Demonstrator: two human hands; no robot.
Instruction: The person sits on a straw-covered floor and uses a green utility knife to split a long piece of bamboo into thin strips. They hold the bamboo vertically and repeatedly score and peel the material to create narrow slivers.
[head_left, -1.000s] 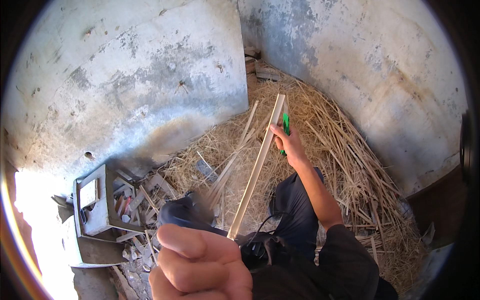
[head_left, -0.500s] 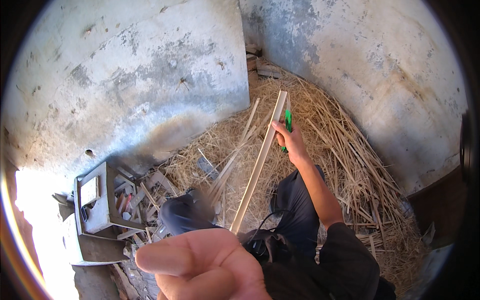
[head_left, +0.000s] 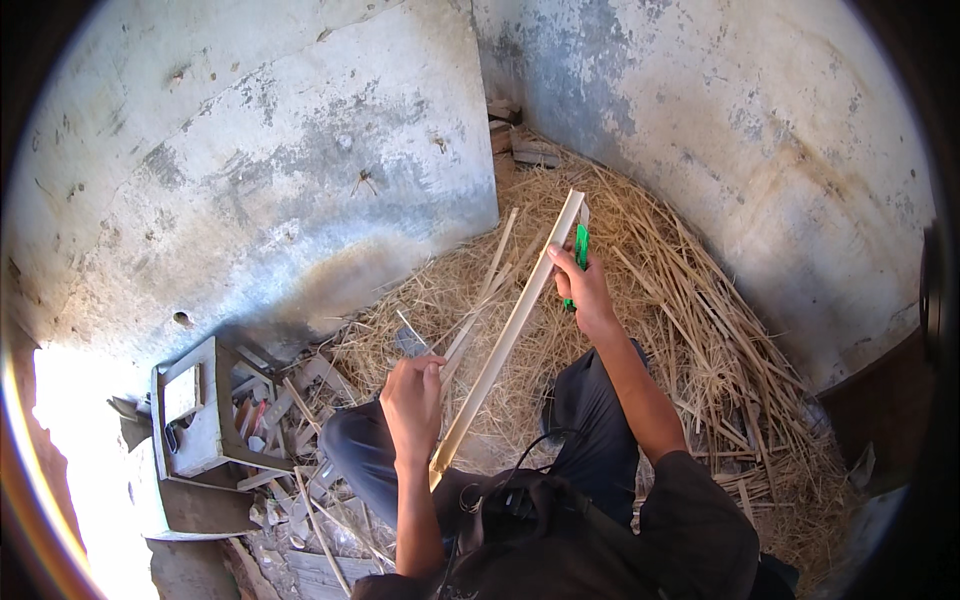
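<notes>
Wooden strip (head_left: 505, 335) pinched by my left hand (head_left: 413, 400); right hand (head_left: 580, 290) grips the green knife (head_left: 580, 248), which could slip toward those fingers.

Bare forearms, dark short sleeves, dark grey trousers, black cable at the lap.

The long wooden strip (head_left: 510, 335) is pale tan; the knife handle (head_left: 580, 247) against it is bright green. Golden-yellow straw (head_left: 690, 330) surrounds the strip, beneath mottled grey-white walls (head_left: 300, 170). Trousers (head_left: 600, 420) are dark grey.

Concrete walls (head_left: 300, 180) hem hands; straw pile (head_left: 700, 330) ahead.
</notes>
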